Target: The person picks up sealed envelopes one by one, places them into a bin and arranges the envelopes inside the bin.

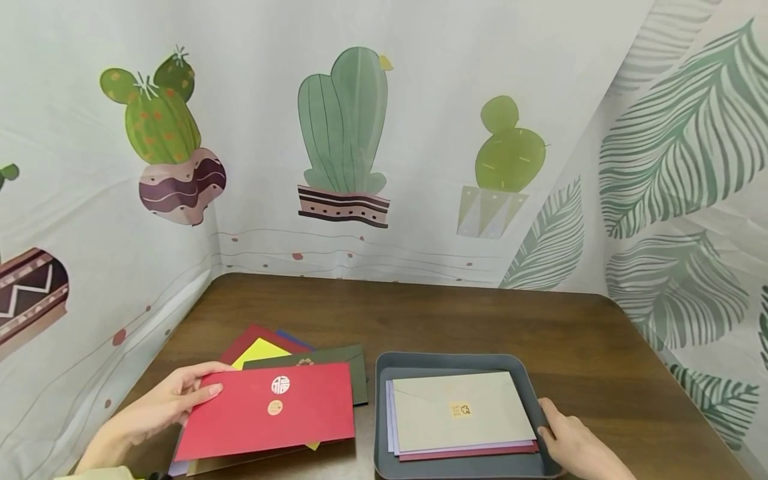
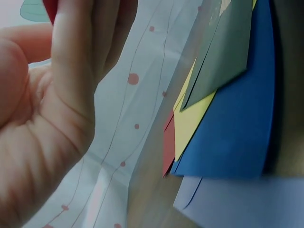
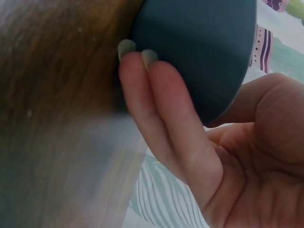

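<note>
1. Cloth (image 1: 264, 133) printed with cacti, and with large leaves towards its right, hangs along the left, back and right of a brown table (image 1: 336, 307).
2. The left hand (image 1: 159, 403) pinches a red envelope (image 1: 312, 410) by its upper left corner, thumb on the front face and fingers behind.
3. That red envelope is over the left part of the table, covering part of the envelopes beneath. Its front bears a round white mark with a small round gold sticker below.
4. Under and behind it is a loose, fanned pile: a dark green envelope (image 1: 358, 367) uppermost, then a yellow one (image 1: 262, 348), with a dark red one (image 1: 255, 333) and a blue one (image 2: 237, 128) further down. The left wrist view also shows a pale lilac one (image 2: 251, 204).
5. Right of the pile, just beside it, sits a dark grey tray (image 1: 450, 360). In it a pale grey-green envelope (image 1: 432, 403) with a gold sticker lies on top; lilac and red edges peek out below.
6. The right hand (image 1: 579, 440) grips the tray by its right side, two fingers against the outside.
</note>
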Demonstrator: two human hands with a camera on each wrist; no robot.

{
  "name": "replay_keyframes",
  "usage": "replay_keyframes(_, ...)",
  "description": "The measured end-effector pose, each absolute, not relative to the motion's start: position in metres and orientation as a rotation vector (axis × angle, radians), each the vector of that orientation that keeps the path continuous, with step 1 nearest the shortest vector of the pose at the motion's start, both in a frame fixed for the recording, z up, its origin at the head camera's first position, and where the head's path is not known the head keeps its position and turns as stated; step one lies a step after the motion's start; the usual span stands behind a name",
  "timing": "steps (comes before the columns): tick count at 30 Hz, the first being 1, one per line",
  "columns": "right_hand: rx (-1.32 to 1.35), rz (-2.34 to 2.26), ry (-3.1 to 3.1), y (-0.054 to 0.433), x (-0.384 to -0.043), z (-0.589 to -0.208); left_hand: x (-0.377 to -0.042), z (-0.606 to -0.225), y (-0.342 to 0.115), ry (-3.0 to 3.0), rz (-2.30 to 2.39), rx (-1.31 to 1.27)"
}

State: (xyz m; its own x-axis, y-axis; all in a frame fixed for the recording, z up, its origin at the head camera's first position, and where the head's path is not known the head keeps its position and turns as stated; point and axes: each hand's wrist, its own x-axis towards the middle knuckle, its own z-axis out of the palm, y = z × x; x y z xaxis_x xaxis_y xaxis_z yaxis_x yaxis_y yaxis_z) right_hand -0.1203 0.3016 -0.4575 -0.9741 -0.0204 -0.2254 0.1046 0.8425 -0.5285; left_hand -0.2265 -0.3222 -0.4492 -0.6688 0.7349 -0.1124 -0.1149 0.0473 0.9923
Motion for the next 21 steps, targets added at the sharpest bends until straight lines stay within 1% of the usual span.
replay_keyframes(6, 0.074, -0.834, 2.779, 0.302, -0.121, -0.458, -0.228, -0.45, -0.313, 1.7, 1.682, 0.615)
replay_keyframes(14, 0.056, -0.83, 2.792, 0.303, -0.121, -0.458, -0.232, -0.45, -0.299, 1.767, 1.652, 0.665)
replay_keyframes(21, 0.037, -0.82, 2.81, 0.304, -0.12, -0.458, -0.233, -0.446, -0.288, 1.851, 1.595, 0.609)
